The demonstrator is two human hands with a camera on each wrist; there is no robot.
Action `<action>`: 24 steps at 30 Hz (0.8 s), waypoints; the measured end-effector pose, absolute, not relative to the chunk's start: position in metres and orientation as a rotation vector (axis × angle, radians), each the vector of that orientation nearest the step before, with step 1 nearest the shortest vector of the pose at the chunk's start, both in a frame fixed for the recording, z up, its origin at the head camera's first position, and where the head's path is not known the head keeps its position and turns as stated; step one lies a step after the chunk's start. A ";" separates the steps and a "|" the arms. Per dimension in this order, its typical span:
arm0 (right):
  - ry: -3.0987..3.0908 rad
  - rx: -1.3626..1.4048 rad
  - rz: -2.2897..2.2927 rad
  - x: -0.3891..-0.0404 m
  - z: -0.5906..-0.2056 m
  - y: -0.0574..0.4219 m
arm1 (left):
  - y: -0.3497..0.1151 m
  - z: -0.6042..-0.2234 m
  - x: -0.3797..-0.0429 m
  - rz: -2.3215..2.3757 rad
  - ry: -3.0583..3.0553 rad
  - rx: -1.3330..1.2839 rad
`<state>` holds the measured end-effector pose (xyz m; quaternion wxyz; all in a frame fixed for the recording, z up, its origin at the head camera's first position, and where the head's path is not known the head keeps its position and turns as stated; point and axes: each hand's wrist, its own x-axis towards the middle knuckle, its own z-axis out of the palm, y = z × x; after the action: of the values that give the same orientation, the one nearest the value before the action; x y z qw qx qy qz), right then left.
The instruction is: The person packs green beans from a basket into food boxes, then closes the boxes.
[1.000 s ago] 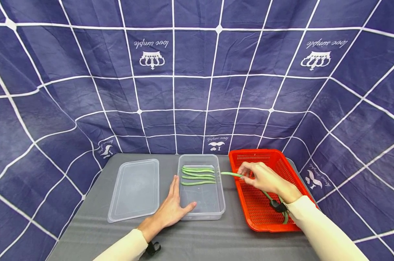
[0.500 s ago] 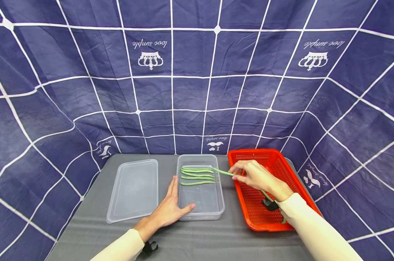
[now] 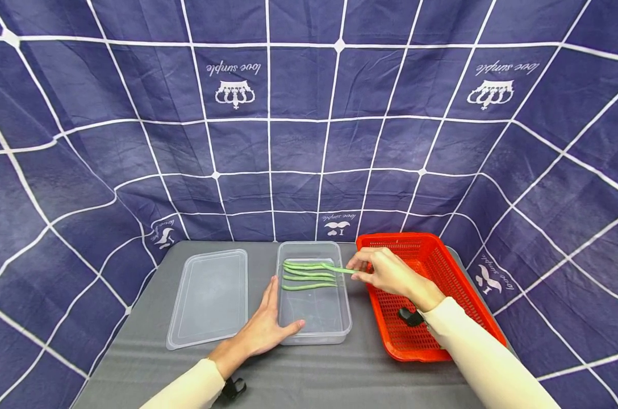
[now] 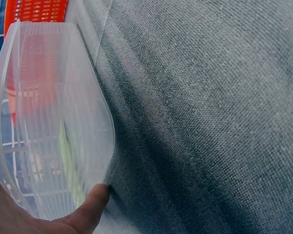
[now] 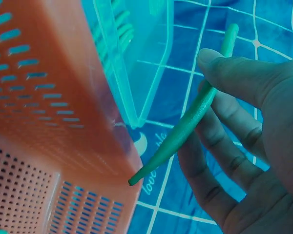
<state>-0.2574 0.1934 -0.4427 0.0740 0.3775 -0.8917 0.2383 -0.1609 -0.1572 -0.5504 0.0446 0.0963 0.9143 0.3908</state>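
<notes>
1. Backdrop (image 3: 299, 145): dark blue cloth, white grid lines, white crown motifs; fills the upper frame and both sides.
2. Table (image 3: 293, 380): grey cloth surface, bottom of the frame.
3. Basket (image 3: 408, 247): red, slotted plastic, lower right of the frame, partly hidden by my right forearm.
4. Container (image 3: 316, 318): clear plastic, rectangular, uncovered, lower centre, just left of the basket.
5. Lid (image 3: 210, 301): translucent, flat on the table, lower left, apart from the container.
6. My left hand (image 3: 265, 329): lower centre; fingers straight along the container's left side, thumb spread at its near left corner; cream sleeve.
7. My right hand (image 3: 388, 274): over the basket's left rim; thumb and fingers pinching one bean; cream sleeve.
8. Green beans (image 3: 309, 286): several, laid crosswise in the upper half of the container.
9. Held bean (image 3: 339, 269): green, slender, in my right hand, its left end over the container's right part, near the uppermost beans; whether it touches them I cannot tell.
10. Straps: black, one at my right wrist (image 3: 410, 316), one at my left (image 3: 233, 388).
</notes>
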 end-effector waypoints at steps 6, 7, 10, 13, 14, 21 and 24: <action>-2.710 1.138 0.708 -0.259 -0.442 0.183 | -0.157 -0.550 -0.161 1.205 2.792 0.294; -2.714 1.139 0.714 -0.260 -0.442 0.182 | -0.157 -0.550 -0.161 1.205 2.793 0.295; -2.717 1.145 0.727 -0.262 -0.443 0.177 | -0.156 -0.550 -0.161 1.208 2.796 0.300; -2.716 1.157 0.717 -0.265 -0.443 0.173 | -0.156 -0.551 -0.161 1.207 2.804 0.302; -2.716 1.157 0.712 -0.265 -0.443 0.172 | -0.156 -0.551 -0.162 1.206 2.807 0.303; -2.718 1.194 0.728 -0.269 -0.446 0.163 | -0.156 -0.552 -0.162 1.196 2.820 0.306; -2.728 1.207 0.726 -0.271 -0.448 0.159 | -0.156 -0.552 -0.162 1.191 2.816 0.304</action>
<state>-0.2713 0.1587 -0.4476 0.0357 0.3928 -0.8880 0.2362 -0.1621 -0.1563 -0.5521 0.0342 0.0987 0.9159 0.3875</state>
